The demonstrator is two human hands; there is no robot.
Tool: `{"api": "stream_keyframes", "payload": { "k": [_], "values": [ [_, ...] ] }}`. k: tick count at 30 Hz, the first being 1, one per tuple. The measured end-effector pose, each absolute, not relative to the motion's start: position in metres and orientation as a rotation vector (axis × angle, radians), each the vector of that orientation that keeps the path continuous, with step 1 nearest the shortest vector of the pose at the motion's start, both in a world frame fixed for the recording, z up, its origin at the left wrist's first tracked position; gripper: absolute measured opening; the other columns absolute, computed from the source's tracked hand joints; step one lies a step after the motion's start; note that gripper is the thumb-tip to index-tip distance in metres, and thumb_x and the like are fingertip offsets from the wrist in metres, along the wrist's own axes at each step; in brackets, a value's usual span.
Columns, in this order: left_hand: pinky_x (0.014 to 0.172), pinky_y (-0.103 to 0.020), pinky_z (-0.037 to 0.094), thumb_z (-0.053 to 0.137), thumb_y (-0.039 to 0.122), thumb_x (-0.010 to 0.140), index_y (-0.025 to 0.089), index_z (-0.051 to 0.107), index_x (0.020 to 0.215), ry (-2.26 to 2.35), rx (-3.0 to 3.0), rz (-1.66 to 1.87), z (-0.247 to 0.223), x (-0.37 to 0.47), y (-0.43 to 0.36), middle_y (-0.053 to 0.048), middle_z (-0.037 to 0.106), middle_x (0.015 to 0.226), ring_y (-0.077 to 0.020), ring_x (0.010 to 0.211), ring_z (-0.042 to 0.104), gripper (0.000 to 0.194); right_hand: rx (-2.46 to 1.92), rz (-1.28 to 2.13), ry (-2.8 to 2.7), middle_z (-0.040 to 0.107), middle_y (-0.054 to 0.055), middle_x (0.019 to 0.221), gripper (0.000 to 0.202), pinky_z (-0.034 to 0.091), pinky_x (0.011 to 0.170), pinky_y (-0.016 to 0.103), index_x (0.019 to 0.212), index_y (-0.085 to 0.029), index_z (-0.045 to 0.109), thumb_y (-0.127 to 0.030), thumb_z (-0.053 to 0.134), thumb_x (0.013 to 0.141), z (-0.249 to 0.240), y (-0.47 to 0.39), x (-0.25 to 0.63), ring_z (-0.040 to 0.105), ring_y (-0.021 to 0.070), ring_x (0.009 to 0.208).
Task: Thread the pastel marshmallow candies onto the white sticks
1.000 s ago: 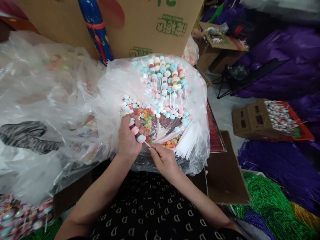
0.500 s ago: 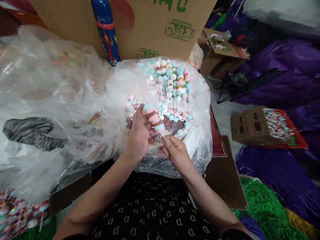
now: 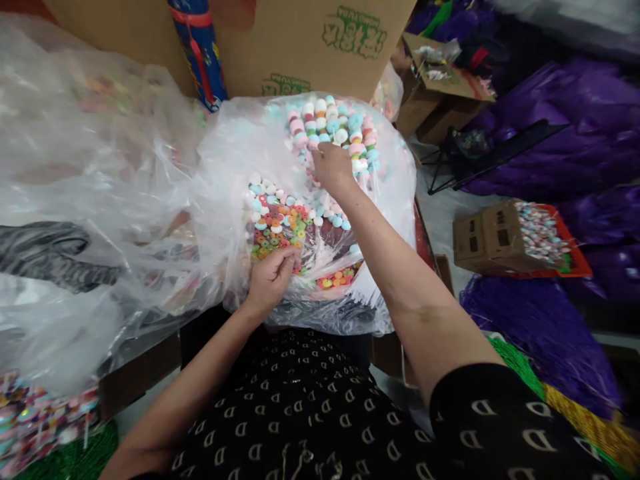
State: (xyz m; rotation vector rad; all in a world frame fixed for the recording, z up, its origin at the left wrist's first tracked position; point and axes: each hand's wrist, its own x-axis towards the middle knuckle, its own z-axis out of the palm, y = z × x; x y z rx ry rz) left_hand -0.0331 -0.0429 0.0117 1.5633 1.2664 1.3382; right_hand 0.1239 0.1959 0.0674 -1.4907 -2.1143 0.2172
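Right-hand grip: the right hand [image 3: 333,168] has its fingers bent inward over the near ends of the candy skewers [image 3: 321,123]; the tips are hidden, so I cannot tell whether they pinch a stick.
Left-hand grip: the left hand [image 3: 273,279] is curled at the near edge of the ring sweets [image 3: 280,217]; I cannot tell if anything is pinched.
Skewer row: side by side on the far part of the clear plastic [image 3: 240,160].
Laying: a skewer should settle best level and parallel to its neighbours, fingers parting gently.
White sticks: the loose bundle [image 3: 366,287] lies near right, beside the right forearm; a raised elbow would spare it.
Edges: a cardboard box [image 3: 300,40] stands beyond the row; heaped plastic [image 3: 125,180] crowds the left.
Room: up and back toward the near side looks easiest.
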Motion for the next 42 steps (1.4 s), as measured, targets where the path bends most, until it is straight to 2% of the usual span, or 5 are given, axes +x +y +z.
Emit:
{"api": "stream_keyframes", "payload": {
  "k": [10,15,22,34,42],
  "values": [
    [0.084,-0.03,0.062,0.057,0.026,0.102,0.02,0.076,0.109,1.264,1.596,1.266,0.012,-0.033,-0.046,-0.003,0.081,0.094,-0.0165,0.085,0.077,0.021,-1.319,0.555,-2.569,0.083,0.006,0.097,0.028,0.056,0.085,0.038,0.1,-0.022,0.082,-0.031,0.055,0.106,0.099,0.01,0.236,0.076,0.0234,0.091],
    [0.081,-0.029,0.061,0.057,0.026,0.102,0.02,0.076,0.11,1.272,1.61,1.258,0.01,-0.033,-0.046,-0.002,0.08,0.092,-0.0158,0.083,0.076,0.021,-1.435,0.204,-2.717,0.083,0.008,0.111,0.025,0.034,0.12,0.065,0.104,-0.026,0.083,-0.019,0.059,0.103,0.06,-0.03,0.271,0.071,0.0301,0.113],
    [0.08,-0.029,0.06,0.056,0.028,0.102,0.02,0.075,0.109,1.316,1.656,1.238,0.013,-0.033,-0.046,-0.001,0.079,0.09,-0.0156,0.082,0.074,0.021,-1.389,0.142,-2.725,0.083,0.005,0.105,0.027,0.027,0.125,0.067,0.101,-0.03,0.083,-0.016,0.059,0.103,0.047,-0.03,0.282,0.07,0.0287,0.114],
    [0.084,-0.029,0.06,0.057,0.029,0.101,0.019,0.077,0.107,1.325,1.656,1.233,0.015,-0.032,-0.045,-0.003,0.08,0.091,-0.0163,0.082,0.074,0.023,-1.284,0.394,-2.651,0.082,0.001,0.126,0.033,0.032,0.124,0.06,0.105,-0.036,0.083,-0.012,0.06,0.098,0.05,-0.032,0.292,0.075,0.025,0.12],
    [0.081,-0.032,0.06,0.057,0.029,0.1,0.019,0.076,0.106,1.265,1.581,1.246,0.014,-0.032,-0.045,-0.004,0.079,0.088,-0.0175,0.08,0.074,0.022,-1.273,0.436,-2.55,0.086,0.009,0.105,0.023,0.049,0.114,0.052,0.103,-0.025,0.081,-0.022,0.059,0.103,0.045,-0.032,0.292,0.081,0.0235,0.098]
  ]
}}
